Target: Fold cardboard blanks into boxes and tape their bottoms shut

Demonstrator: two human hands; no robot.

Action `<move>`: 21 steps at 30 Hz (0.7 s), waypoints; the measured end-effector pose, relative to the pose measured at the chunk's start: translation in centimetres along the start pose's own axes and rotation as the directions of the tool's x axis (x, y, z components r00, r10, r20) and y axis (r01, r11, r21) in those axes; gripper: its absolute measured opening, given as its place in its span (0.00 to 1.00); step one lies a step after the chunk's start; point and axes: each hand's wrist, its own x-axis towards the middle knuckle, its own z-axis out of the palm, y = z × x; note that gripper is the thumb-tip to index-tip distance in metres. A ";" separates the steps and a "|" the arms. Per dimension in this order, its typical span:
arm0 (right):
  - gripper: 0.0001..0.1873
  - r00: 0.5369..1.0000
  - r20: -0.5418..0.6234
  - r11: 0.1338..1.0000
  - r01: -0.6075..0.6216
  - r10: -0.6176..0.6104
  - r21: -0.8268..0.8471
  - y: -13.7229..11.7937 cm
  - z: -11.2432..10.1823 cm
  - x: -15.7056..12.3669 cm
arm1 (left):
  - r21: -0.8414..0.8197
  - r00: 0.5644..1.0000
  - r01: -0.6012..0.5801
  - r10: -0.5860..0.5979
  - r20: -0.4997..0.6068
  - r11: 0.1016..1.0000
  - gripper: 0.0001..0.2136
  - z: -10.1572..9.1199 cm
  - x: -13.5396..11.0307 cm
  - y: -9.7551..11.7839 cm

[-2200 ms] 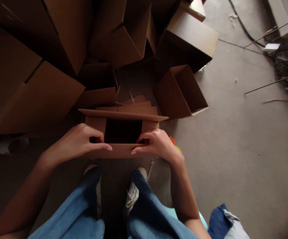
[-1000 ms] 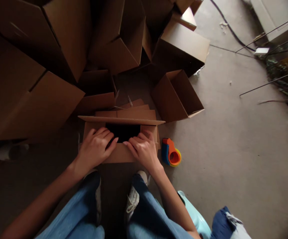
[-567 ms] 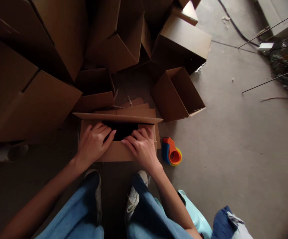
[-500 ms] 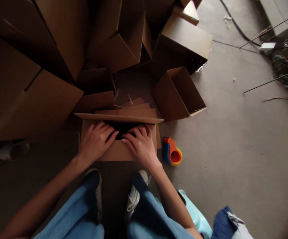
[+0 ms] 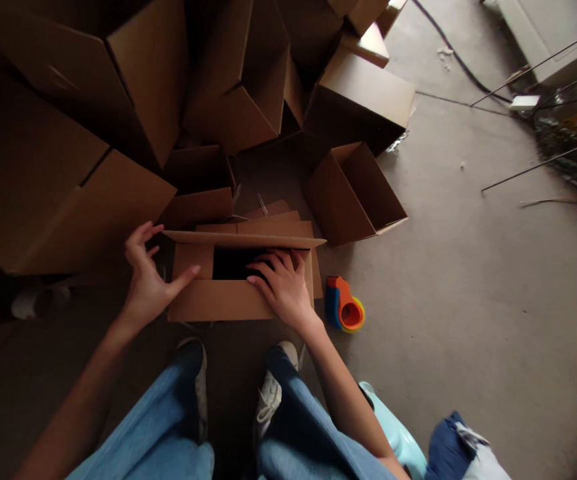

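A cardboard box lies on the floor in front of my feet, its dark opening facing up. The short left flap is folded inward, while the long far flap stands up and the near flap slopes toward me. My left hand is beside the box's left end, fingers and thumb spread, holding nothing; its thumb is over the near left corner. My right hand lies flat over the right end of the opening, its fingers stretched across the right flap. Part of that flap is hidden under the hand.
An orange and blue tape dispenser stands on the floor right of the box. A small open box sits beyond it. Large cartons crowd the far left. Thin rods jut in from the right, near a black cable.
My left hand has lifted off the left flap and moved left past the box's end, its fingers opening. My right hand has stayed on the right flap.
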 end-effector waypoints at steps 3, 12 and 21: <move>0.21 0.998 -0.060 0.999 -0.036 0.037 0.018 0.0 0.1 -0.2 | 0.011 0.988 -0.025 0.023 0.152 1.000 0.52 0.1 0.4 -1.3; 0.35 0.972 -0.235 0.977 -0.054 0.004 -0.206 -0.6 0.7 -1.2 | -0.012 0.967 0.080 -0.075 0.244 0.997 0.46 0.2 1.0 -2.0; 0.44 0.965 -0.260 0.980 -0.031 -0.022 -0.196 -1.5 0.1 -1.1 | 0.042 0.957 0.181 -0.186 0.224 0.983 0.38 0.3 0.3 -3.3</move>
